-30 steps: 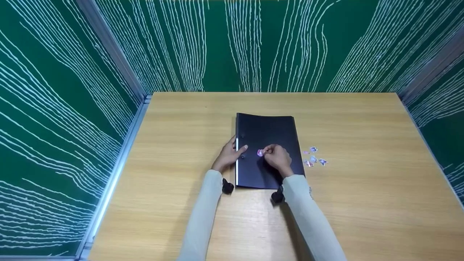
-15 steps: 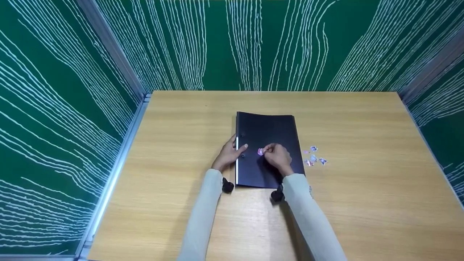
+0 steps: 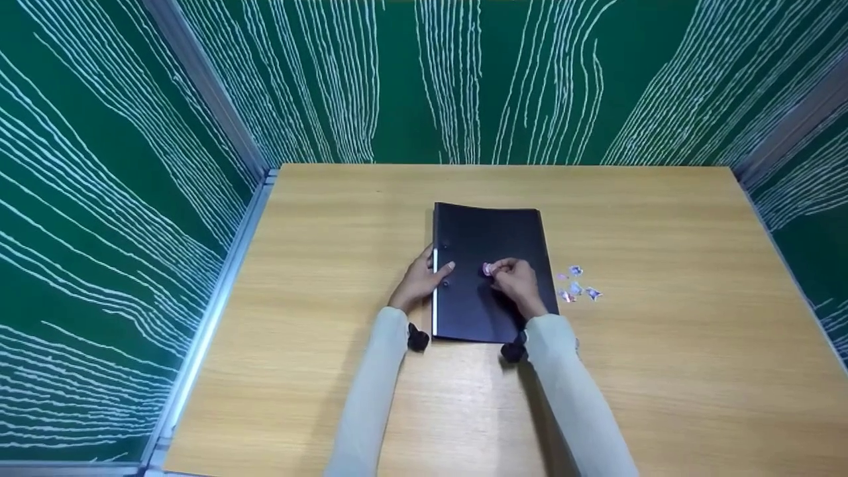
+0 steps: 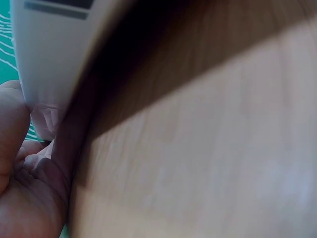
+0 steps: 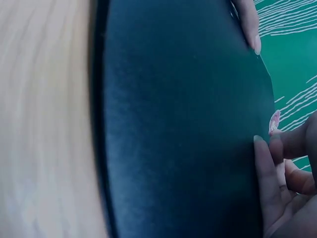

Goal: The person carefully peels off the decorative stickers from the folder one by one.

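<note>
A black ring binder (image 3: 493,232) with a pale spine lies on the wooden table. My left hand (image 3: 419,281) grips its left edge, thumb on the cover and fingers at the spine. In the left wrist view the white spine (image 4: 54,59) sits between the thumb and fingers of that hand (image 4: 37,193). Over the middle of the cover, my right hand (image 3: 520,285) pinches a small pink sticker (image 3: 488,269) between thumb and fingertips. The right wrist view shows the sticker (image 5: 275,120) edge-on at the fingertips, raised off the cover, with another finger touching the cover.
Several small shiny stickers (image 3: 576,289) lie loose on the table just right of the binder. Green panels with white wavy lines (image 3: 424,79) enclose the table (image 3: 331,232) at the back and both sides.
My right hand has moved slightly right and away from me, and the pink sticker has shifted with it and turned. The left hand keeps its hold on the binder.
</note>
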The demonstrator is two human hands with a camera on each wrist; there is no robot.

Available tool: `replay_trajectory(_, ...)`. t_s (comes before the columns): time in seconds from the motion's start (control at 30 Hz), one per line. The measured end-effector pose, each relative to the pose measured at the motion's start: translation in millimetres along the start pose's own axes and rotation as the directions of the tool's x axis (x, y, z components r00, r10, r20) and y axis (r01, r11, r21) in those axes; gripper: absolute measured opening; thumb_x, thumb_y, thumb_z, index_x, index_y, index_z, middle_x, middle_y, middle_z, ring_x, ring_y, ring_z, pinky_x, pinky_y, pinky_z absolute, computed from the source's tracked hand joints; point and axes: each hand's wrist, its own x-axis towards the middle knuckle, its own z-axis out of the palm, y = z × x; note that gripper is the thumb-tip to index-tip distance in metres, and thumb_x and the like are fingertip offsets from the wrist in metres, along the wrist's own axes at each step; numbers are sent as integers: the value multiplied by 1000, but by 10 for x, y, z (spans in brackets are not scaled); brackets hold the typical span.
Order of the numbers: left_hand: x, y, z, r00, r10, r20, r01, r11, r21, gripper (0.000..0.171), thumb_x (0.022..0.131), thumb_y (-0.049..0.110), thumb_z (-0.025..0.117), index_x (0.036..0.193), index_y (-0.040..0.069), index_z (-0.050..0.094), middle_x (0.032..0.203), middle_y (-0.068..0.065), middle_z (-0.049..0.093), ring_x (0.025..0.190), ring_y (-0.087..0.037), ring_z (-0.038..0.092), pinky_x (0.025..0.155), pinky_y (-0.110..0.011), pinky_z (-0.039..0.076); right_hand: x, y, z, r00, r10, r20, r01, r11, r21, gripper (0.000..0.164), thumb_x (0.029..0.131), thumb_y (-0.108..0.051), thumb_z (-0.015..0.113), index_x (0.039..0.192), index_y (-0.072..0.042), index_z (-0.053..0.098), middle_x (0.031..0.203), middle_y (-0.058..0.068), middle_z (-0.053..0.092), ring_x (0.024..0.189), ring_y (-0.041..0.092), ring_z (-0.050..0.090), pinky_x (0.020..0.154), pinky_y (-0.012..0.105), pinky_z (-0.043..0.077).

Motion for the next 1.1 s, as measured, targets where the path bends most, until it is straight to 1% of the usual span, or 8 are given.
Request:
replay_trajectory(0.1,4,11,-2,1000,3,6,-3,1000,2,68,98,28,63,157,20,30,137,-15,62,78,-14,72,78,-30,59,1,-13,-8,1000,0,-5,0,1000,-7,15,88,-10,64,96,1,67,75,-2,56,60,7,59,59,19,55)
replay_trajectory(0.27,2,7,-4,1000,1,7,-1,1000,30,70,98,28,63,158,19,28,145,-15,56,87,-16,73,82,-29,59,6,0,-7,1000,3,-1,-3,999,-34,16,89,-12,65,96,1,68,72,-3,56,58,5,60,58,18,55)
replay_trajectory(0.53,-2,24,-27,1000,4,5,-4,1000,16,69,98,27,63,157,18,28,141,-17,59,92,-21,74,80,-30,59,-8,-27,25,1000,-9,-17,9,1000,-27,13,88,-10,63,95,1,67,72,-4,54,58,6,58,57,18,53)
replay_trajectory(0.63,-9,17,-28,1000,6,11,-6,1000,8,70,98,26,62,158,18,27,141,-17,59,98,-24,73,83,-31,59,-12,-16,31,999,-30,-35,28,997,-68,12,88,-12,65,93,-2,68,70,-5,55,57,5,57,56,18,52)
replay_trajectory(0.77,-14,7,-15,1000,26,14,-26,999,22,71,98,26,62,158,18,26,143,-15,58,109,-23,70,92,-31,56,-15,11,30,996,-62,-59,54,990,-131,11,87,-15,65,90,-5,69,68,-6,55,55,5,56,57,18,48)
replay_trajectory(0.9,-15,13,-9,999,34,-3,-34,997,65,70,98,27,63,158,18,28,142,-13,59,109,-21,69,98,-31,53,-15,18,28,996,-65,-55,57,991,-124,12,87,-14,66,91,-3,69,69,-6,54,55,5,55,56,17,49)
replay_trajectory(1.03,-15,25,-4,999,41,-12,-39,993,109,70,98,28,63,158,18,28,142,-13,58,114,-20,65,107,-33,47,-20,21,27,997,-55,-52,51,996,-75,13,87,-12,66,92,-1,68,70,-6,52,55,4,55,55,17,51)
replay_trajectory(1.1,-14,22,0,999,40,-14,-38,992,120,70,98,28,63,158,18,28,142,-14,59,114,-20,66,107,-34,47,-29,29,25,997,-49,-53,45,997,-60,13,87,-12,66,93,0,68,71,-5,53,56,4,56,55,17,51)
